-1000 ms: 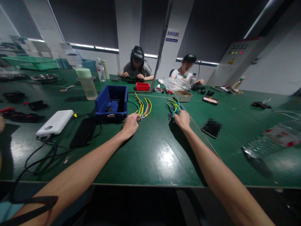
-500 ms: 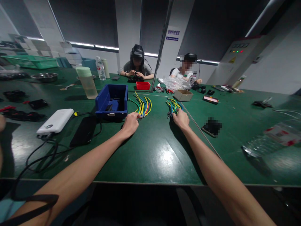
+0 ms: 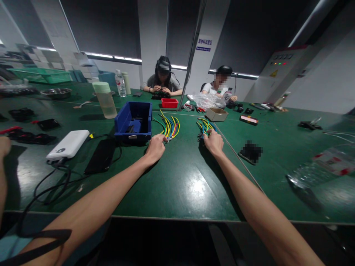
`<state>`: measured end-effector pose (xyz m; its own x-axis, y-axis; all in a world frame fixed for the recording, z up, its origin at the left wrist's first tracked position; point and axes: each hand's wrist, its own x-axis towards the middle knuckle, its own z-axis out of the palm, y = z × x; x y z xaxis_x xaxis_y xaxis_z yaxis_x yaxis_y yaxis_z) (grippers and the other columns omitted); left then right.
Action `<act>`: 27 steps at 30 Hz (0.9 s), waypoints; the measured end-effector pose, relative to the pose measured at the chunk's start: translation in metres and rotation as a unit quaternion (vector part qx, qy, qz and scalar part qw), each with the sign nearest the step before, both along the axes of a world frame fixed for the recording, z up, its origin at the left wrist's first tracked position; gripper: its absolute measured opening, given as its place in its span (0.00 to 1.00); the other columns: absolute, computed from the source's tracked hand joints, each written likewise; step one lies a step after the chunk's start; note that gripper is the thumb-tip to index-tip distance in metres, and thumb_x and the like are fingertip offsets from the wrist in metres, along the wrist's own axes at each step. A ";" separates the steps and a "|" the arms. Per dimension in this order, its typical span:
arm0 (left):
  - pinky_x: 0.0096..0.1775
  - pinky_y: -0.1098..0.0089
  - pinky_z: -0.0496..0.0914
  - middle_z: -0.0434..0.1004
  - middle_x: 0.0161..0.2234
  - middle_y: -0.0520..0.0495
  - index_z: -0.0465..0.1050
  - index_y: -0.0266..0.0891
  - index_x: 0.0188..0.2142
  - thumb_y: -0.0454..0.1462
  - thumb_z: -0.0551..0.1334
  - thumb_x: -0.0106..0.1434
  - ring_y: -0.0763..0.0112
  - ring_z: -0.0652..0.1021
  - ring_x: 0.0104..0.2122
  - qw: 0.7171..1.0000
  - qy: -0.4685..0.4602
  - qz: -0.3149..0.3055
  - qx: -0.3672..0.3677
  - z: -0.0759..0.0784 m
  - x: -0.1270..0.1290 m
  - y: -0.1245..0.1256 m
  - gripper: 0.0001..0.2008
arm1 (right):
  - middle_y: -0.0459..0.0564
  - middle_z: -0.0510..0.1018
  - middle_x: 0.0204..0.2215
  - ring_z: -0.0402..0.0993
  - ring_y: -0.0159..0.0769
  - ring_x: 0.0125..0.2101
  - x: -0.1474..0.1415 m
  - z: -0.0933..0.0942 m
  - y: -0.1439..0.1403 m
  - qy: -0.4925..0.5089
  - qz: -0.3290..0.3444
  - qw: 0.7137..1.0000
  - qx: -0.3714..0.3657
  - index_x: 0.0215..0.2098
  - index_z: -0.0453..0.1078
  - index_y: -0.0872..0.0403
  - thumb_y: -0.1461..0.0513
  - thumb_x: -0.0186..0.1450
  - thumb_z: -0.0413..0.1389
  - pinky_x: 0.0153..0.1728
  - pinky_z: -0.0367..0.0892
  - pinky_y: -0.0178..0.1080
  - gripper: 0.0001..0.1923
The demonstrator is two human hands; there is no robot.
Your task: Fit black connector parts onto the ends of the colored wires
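Left fingers (image 3: 162,137): bent, thumb side toward the centre, at the near metal-tipped ends of the left wire bundle (image 3: 172,129); whether they are pinched on any wire cannot be told.
Right fingers (image 3: 206,136): curled over the near ends of the right wire bundle (image 3: 205,123); how tightly they are drawn together, and whether on a wire, cannot be told.
Left wire bundle: yellow, blue, green and red strands, fanned out beyond the fingers, just beside the blue bin (image 3: 121,135).
Right wire bundle: yellow, green and blue strands, extending beyond the fingers; well apart from the left bundle, with bare green between.
Surface (image 3: 180,177): green, glossy, bright reflection between the forearms.
Left of the hands: blue bin with dark pieces inside, black slab (image 3: 100,156), white power bank (image 3: 69,145) with black cables, green-lidded cup (image 3: 105,101).
Beyond the hands: red tray (image 3: 169,105), small cardboard box (image 3: 216,116), clear plastic bag (image 3: 207,100).
Right side: clear bottle (image 3: 316,170) on its side.
Far edge: two co-workers, one in grey (image 3: 161,79), one in white (image 3: 212,88), each with hands near dark items.
Room: dark blinds (image 3: 102,26), wall sign (image 3: 203,43), cabinet (image 3: 273,83) with lit indicators.
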<state>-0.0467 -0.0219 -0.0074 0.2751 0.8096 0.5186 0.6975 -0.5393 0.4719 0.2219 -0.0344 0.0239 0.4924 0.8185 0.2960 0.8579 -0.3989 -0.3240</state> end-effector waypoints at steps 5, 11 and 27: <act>0.44 0.69 0.69 0.76 0.37 0.44 0.73 0.36 0.33 0.21 0.50 0.51 0.66 0.75 0.39 1.000 -0.017 0.012 0.006 0.005 0.001 -0.003 0.18 | 0.58 0.78 0.37 0.74 0.46 0.40 -0.006 0.002 -0.002 -0.002 0.018 1.000 0.014 0.48 0.69 0.52 0.54 0.67 0.46 0.37 0.64 0.41 0.18; 0.45 0.68 0.69 0.77 0.36 0.43 0.74 0.36 0.32 0.22 0.51 0.50 0.65 0.76 0.39 0.999 -0.026 0.027 -0.020 0.007 0.000 -0.001 0.17 | 0.56 0.78 0.35 0.75 0.43 0.38 -0.019 -0.003 -0.007 -0.011 0.030 0.999 0.030 0.47 0.70 0.52 0.57 0.67 0.46 0.35 0.63 0.38 0.16; 0.45 0.69 0.69 0.77 0.35 0.44 0.75 0.34 0.32 0.19 0.49 0.48 0.68 0.76 0.38 0.996 -0.089 0.005 -0.025 0.007 -0.001 -0.005 0.21 | 0.57 0.79 0.34 0.76 0.41 0.35 -0.067 -0.002 -0.022 -0.157 0.150 0.975 -0.037 0.49 0.67 0.53 0.61 0.68 0.43 0.33 0.62 0.35 0.16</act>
